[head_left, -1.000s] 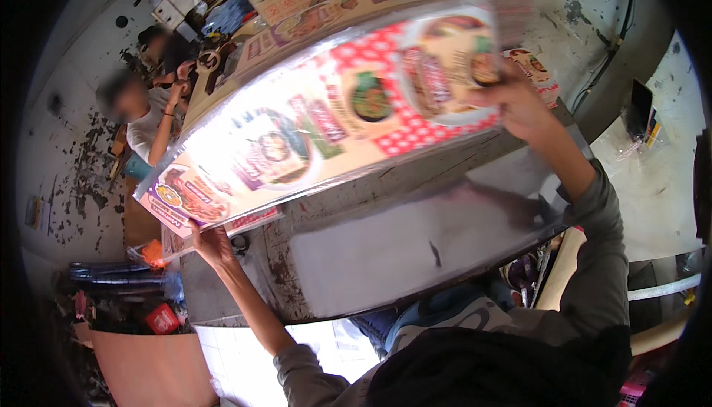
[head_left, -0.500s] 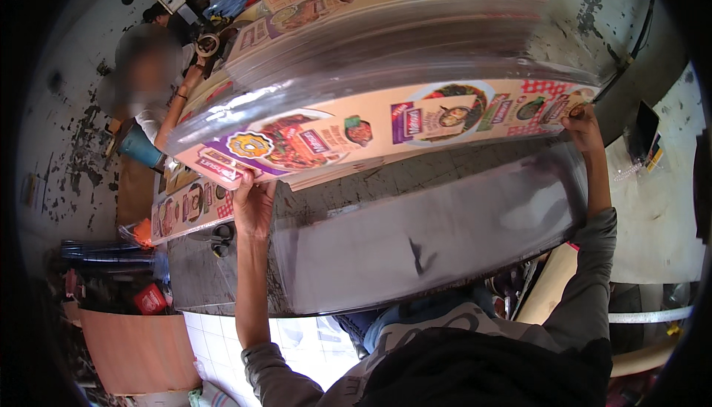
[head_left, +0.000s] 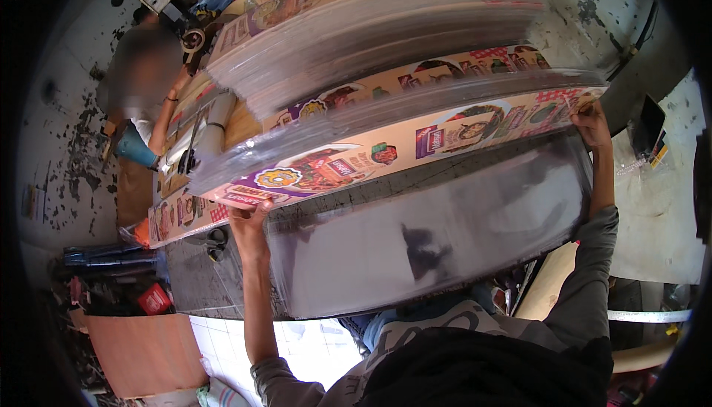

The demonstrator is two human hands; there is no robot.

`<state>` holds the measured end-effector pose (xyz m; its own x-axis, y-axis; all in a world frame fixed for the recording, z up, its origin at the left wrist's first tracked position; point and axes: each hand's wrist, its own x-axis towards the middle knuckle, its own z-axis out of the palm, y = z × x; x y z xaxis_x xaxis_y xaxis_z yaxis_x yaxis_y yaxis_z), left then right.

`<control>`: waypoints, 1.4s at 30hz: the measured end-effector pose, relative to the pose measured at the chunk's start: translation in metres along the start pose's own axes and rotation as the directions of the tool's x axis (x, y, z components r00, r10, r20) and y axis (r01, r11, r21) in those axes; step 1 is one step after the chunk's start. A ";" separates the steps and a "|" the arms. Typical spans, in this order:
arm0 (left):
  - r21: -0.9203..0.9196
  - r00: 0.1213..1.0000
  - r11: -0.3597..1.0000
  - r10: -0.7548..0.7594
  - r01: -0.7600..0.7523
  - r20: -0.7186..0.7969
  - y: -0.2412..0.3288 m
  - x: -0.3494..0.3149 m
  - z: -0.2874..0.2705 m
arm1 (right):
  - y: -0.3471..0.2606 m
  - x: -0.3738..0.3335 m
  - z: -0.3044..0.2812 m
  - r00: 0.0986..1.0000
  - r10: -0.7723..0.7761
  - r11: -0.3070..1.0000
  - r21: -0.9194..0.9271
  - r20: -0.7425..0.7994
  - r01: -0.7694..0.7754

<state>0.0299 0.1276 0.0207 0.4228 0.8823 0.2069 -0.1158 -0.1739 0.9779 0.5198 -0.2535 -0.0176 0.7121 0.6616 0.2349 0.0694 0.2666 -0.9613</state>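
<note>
While hands [head_left: 249, 223] grip printed sheet [head_left: 400, 147], stack [head_left: 371, 29] behind.

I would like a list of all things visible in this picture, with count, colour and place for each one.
printed sheet: one, cream with colourful pictures, long, held across the middle by both ends
clear film sheet: one, shiny grey, hanging below the printed sheet toward the person
stack of sheets: one pile, glossy with printed edges, top centre
worktable: one, dark grey, under the sheets, bare part at left
co-worker: one person, upper left, at the far end of the table
red box: one, lower left among clutter
brown board: one, bottom left
left hand: grips the left end of the printed sheet
right hand: grips the right end of the printed sheet
</note>
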 end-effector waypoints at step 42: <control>0.717 0.655 0.190 0.606 -0.671 0.452 0.038 0.004 0.027 | -0.064 -0.023 0.157 0.588 -0.570 -0.278 -0.808 0.574 0.520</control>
<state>0.0516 0.1121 0.0597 0.6129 0.2747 0.7409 0.3387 -0.9385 0.0678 0.3893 -0.1757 0.0614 -0.0218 0.6395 0.7685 0.9153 -0.2964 0.2726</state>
